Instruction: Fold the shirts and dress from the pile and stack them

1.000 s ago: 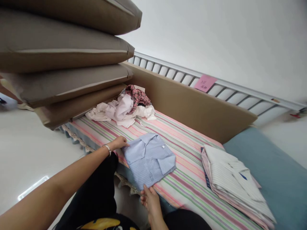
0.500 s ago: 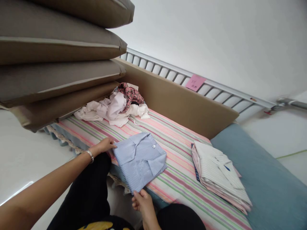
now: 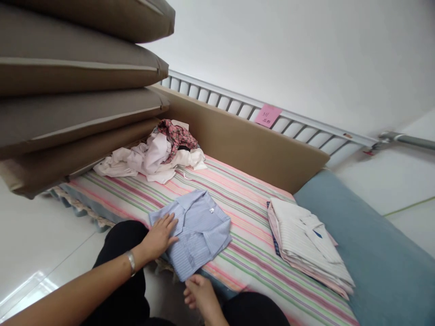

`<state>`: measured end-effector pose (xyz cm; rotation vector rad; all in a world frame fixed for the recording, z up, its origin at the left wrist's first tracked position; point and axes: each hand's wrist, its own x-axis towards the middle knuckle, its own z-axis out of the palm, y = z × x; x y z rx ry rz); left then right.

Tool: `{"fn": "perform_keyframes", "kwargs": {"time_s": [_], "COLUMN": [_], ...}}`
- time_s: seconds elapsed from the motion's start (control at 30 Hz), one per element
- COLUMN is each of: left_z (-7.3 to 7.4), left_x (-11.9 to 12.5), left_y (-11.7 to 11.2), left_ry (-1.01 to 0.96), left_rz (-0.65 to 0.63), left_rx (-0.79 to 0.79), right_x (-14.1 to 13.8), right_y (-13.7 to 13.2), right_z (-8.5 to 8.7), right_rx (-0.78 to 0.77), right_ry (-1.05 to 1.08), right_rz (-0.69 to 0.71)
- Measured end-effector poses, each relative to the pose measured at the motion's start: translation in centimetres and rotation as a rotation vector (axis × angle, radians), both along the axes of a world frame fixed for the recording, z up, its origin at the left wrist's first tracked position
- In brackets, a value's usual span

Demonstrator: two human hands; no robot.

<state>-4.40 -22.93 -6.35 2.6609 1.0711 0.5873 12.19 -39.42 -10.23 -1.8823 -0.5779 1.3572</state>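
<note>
A light blue striped shirt, folded into a rough rectangle, lies on the striped sheet at the near edge of the bed. Its collar and a small white label face up. My left hand rests flat on the shirt's left part, fingers stretched out. At the shirt's near corner my right hand pinches the hem between thumb and fingers. Off to the right sits a stack of folded shirts, a white striped one on top with pink and dark checked cloth beneath.
Crumpled white clothes and a red floral garment lie at the far left. Thick brown cushions are piled beside them. A brown board leans on the metal rail, which bears a pink note.
My left hand has let go of the shirt's left corner and now lies flat on the cloth, further in. My right hand keeps its pinch at the near corner. The view has shifted slightly.
</note>
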Motion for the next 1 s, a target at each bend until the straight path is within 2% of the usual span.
{"fn": "perform_keyframes", "kwargs": {"time_s": [0.07,0.13,0.23,0.3,0.37,0.43,0.53,0.6,0.67,0.73,0.9,1.0], "left_z": [-0.8,-0.2,2.5,4.6,6.2,7.1,7.3,7.0,6.9,7.0,8.1,9.1], "left_x": [0.4,0.8,2.9,5.4,8.5,11.7,15.6,17.0,17.2,16.3,11.9,10.1], "left_y": [-0.1,0.9,3.7,5.7,7.3,8.4,9.6,10.2,10.8,11.5,12.5,12.4], "left_ry": [0.000,-0.058,-0.124,-0.112,-0.064,0.013,0.131,0.169,0.186,0.163,-0.049,-0.141], "left_rz": [0.020,0.037,0.023,-0.021,-0.053,-0.037,0.030,0.047,0.043,0.050,0.099,0.093], "left_rx": [-0.013,0.003,0.024,0.029,0.040,0.064,0.106,0.116,0.110,0.107,0.067,0.032], "right_x": [2.5,5.7,10.3,12.3,13.6,14.1,14.4,14.6,14.8,14.8,13.2,11.7], "right_y": [0.1,0.6,2.5,4.3,6.3,8.1,10.1,10.9,11.1,10.8,8.9,7.8], "right_z": [1.8,4.2,7.5,8.7,8.9,8.5,7.6,7.2,7.2,7.6,9.3,10.1], "right_rx": [0.026,0.130,0.349,0.423,0.436,0.456,0.460,0.416,0.381,0.391,0.547,0.595], "right_ry": [-0.105,-0.264,-0.463,-0.569,-0.662,-0.741,-0.841,-0.886,-0.900,-0.893,-0.890,-0.830], "right_rz": [0.032,0.012,-0.101,-0.159,-0.188,-0.197,-0.184,-0.153,-0.123,-0.104,-0.088,-0.086]}}
